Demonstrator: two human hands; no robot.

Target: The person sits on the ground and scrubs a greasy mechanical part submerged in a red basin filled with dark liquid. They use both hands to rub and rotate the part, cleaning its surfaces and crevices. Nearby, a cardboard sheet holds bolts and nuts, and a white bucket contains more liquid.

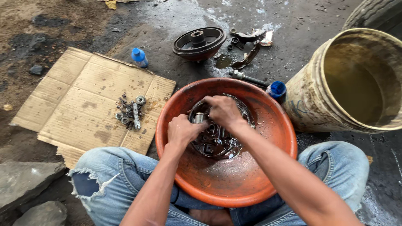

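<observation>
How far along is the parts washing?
Done: a small pile of bolts and bearings lies on the cardboard. In hand: the left hand and right hand work metal parts in dark liquid in the orange basin. Left: the brake drum and brake shoes on the floor.

Fingers of both hands vanish among dark liquid and metal parts in the orange basin (251, 175); the tyre (377, 14) at one o'clock and bucket (310, 100) at three o'clock run off frame.
</observation>
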